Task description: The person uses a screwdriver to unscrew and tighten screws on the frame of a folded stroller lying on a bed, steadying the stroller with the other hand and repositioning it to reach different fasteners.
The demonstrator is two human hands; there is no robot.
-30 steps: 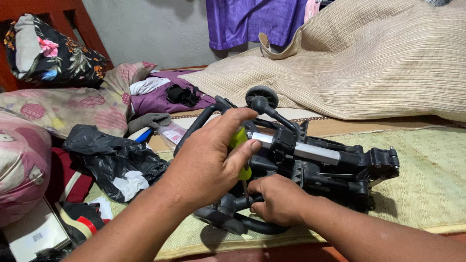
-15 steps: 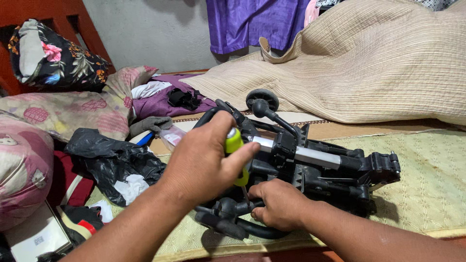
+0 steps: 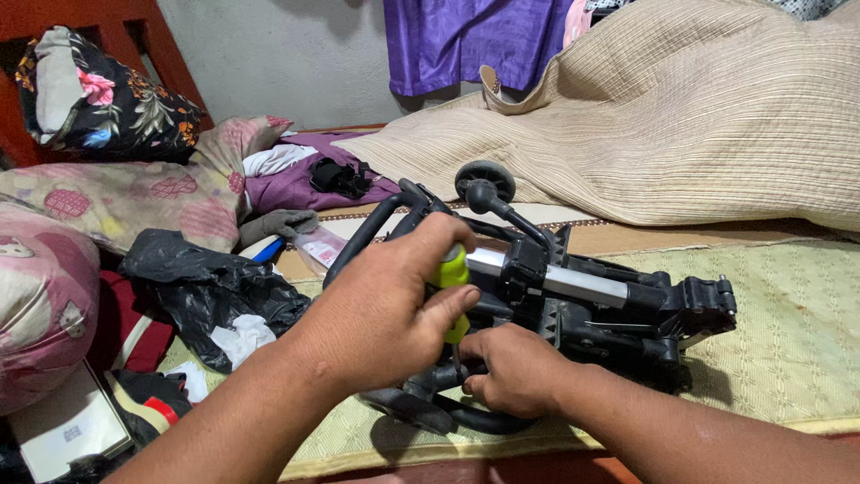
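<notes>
Left hand clenches yellow-green screwdriver; right hand grips black folded frame.

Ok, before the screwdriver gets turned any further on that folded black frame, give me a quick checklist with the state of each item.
1. Left hand wrapped firmly round the yellow-green screwdriver handle: ok.
2. Screwdriver shaft upright, pointing down into the black folding frame: ok.
3. Tip seated in a screw: cannot tell, hidden between the hands.
4. Right hand bracing the frame's lower tubing: ok.
5. Frame resting flat on the woven mat: ok.
6. Black plastic bag clear of the hands: ok, it lies apart to the left.
</notes>
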